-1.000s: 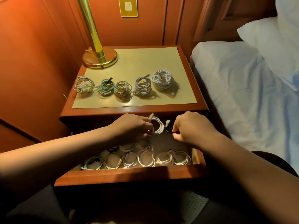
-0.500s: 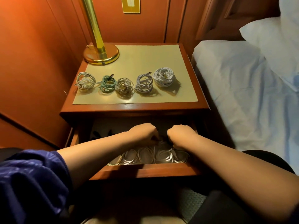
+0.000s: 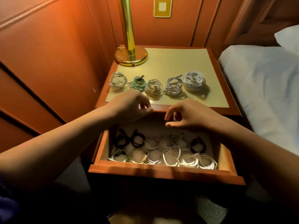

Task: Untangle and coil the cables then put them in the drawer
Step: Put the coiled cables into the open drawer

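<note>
A single head-worn wide-angle camera looks forward and steeply down from close above the open red-brown wooden drawer [image 3: 161, 171], which fills the lower centre. The wooden bedside table [image 3: 233, 110] lies just beyond it, orange panelled wall [image 3: 48, 54] behind and left, white-sheeted bed [image 3: 267, 81] at right.

Five coiled cables lie in a row on the tabletop [image 3: 178, 62] at the frame's centre: whitish [image 3: 117, 81], teal [image 3: 138, 83], pale [image 3: 153, 87], grey-white [image 3: 173, 86], and a larger white bundle [image 3: 193, 80]. Below, the open drawer [image 3: 161, 169] holds two rows of coils, white [image 3: 171, 156] and black [image 3: 197, 144].
</note>
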Demonstrator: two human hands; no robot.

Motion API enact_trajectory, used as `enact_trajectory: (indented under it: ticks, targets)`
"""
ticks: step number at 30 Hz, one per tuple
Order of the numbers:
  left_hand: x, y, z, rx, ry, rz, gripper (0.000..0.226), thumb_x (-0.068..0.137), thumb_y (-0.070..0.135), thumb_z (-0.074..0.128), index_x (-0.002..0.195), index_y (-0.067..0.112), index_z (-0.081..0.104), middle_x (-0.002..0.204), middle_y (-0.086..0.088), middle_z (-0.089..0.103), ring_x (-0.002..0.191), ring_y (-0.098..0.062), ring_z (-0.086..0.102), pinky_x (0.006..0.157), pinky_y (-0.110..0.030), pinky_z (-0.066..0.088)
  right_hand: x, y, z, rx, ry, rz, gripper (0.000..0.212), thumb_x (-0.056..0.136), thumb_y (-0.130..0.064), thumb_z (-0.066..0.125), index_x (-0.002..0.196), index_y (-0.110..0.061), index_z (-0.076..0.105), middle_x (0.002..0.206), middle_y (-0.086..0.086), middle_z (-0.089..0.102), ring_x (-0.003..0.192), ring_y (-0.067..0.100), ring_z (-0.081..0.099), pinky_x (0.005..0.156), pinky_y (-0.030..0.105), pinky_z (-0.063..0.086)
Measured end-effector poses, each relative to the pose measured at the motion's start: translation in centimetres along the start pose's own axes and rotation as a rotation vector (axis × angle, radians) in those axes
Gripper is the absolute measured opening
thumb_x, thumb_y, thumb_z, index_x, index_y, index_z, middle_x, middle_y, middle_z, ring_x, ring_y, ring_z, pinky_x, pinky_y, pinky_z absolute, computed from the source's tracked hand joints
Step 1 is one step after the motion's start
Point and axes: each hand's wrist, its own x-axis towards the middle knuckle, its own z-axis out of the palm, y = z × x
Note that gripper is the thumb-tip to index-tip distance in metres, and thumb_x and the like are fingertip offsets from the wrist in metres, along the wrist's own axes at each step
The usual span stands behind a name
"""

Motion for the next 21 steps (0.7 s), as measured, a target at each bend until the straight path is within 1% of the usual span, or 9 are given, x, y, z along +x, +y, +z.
enact_trajectory:
  ticks: [2,4,6,8,10,13,16,19,21]
  targets:
    - [-0.6,-2.4,-2.2,-0.01,0.124,-0.17,0.018,0.093,0.04,0.071,0.09,0.025,0.08,0.085,0.008,0.072,0.079,-0.013,0.067,0.07,-0.029,0.053,2.3,-2.8,-1.0,0.005,0.066,-0.075,0.024,0.087,-0.041,0.081,0.108,-0.032,0.076,0.085,-0.014,0.068,0.075,-0.002,0.062,0.068,0.022,0.051]
    - [-1.0,-5.1,-3.8,0.042,0.213,-0.341,0.023,0.092,0.044,0.069,0.088,0.024,0.08,0.089,0.007,0.07,0.084,-0.018,0.066,0.074,-0.034,0.055,5.1,-5.1,-1.4,-0.007,0.15,-0.131,0.027,0.088,-0.038,0.081,0.113,-0.031,0.074,0.087,-0.011,0.068,0.073,-0.004,0.059,0.064,0.021,0.045]
    - [-1.1,-7.7,-4.6,0.08,0.25,-0.471,0.024,0.09,0.044,0.069,0.086,0.023,0.081,0.089,0.006,0.07,0.087,-0.021,0.065,0.075,-0.035,0.053,8.4,-6.8,-1.3,-0.054,0.213,-0.158,0.031,0.089,-0.039,0.079,0.118,-0.03,0.073,0.093,-0.006,0.07,0.077,0.006,0.062,0.069,0.026,0.05]
    - [-1.3,-9.8,-4.8,0.061,0.254,-0.543,0.023,0.088,0.044,0.071,0.083,0.024,0.081,0.088,0.004,0.074,0.088,-0.023,0.067,0.076,-0.037,0.055,11.9,-8.1,-0.9,-0.125,0.256,-0.164,0.035,0.091,-0.04,0.076,0.124,-0.03,0.072,0.107,0.001,0.073,0.089,0.017,0.066,0.078,0.03,0.055]
    - [-1.3,-11.2,-4.7,0.036,0.235,-0.565,0.022,0.087,0.045,0.072,0.08,0.026,0.08,0.088,0.005,0.074,0.089,-0.023,0.068,0.077,-0.037,0.056,15.1,-9.1,-0.4,-0.192,0.277,-0.145,0.04,0.092,-0.04,0.076,0.13,-0.029,0.069,0.115,0.002,0.073,0.099,0.023,0.068,0.081,0.031,0.054]
    - [-1.0,-12.8,-4.6,0.006,0.241,-0.571,0.02,0.086,0.044,0.073,0.074,0.028,0.076,0.086,0.005,0.074,0.09,-0.023,0.068,0.078,-0.037,0.056,18.8,-9.6,0.7,-0.313,0.267,-0.091,0.046,0.091,-0.044,0.075,0.134,-0.029,0.068,0.117,0.003,0.073,0.103,0.029,0.068,0.081,0.035,0.056]
    - [-0.5,-14.3,-4.8,-0.018,0.256,-0.561,0.021,0.084,0.045,0.074,0.072,0.028,0.076,0.084,0.007,0.074,0.088,-0.021,0.069,0.081,-0.041,0.059,21.1,-9.2,1.6,-0.398,0.236,-0.07,0.039,0.091,-0.042,0.076,0.128,-0.032,0.07,0.116,0.003,0.073,0.102,0.031,0.069,0.081,0.037,0.057]
    - [0.1,-15.3,-4.9,-0.048,0.257,-0.553,0.019,0.084,0.045,0.076,0.075,0.028,0.079,0.084,0.007,0.075,0.088,-0.02,0.069,0.083,-0.042,0.059,22.3,-8.9,1.8,-0.398,0.232,-0.065,0.031,0.091,-0.039,0.075,0.121,-0.03,0.074,0.111,0.004,0.075,0.097,0.03,0.07,0.082,0.041,0.061]
    - [0.6,-15.8,-4.8,-0.063,0.261,-0.545,0.019,0.083,0.045,0.077,0.076,0.027,0.079,0.085,0.007,0.075,0.089,-0.02,0.069,0.083,-0.043,0.059,22.7,-8.7,1.8,-0.393,0.214,-0.075,0.028,0.091,-0.037,0.075,0.118,-0.029,0.076,0.108,0.003,0.075,0.093,0.029,0.07,0.08,0.04,0.062]
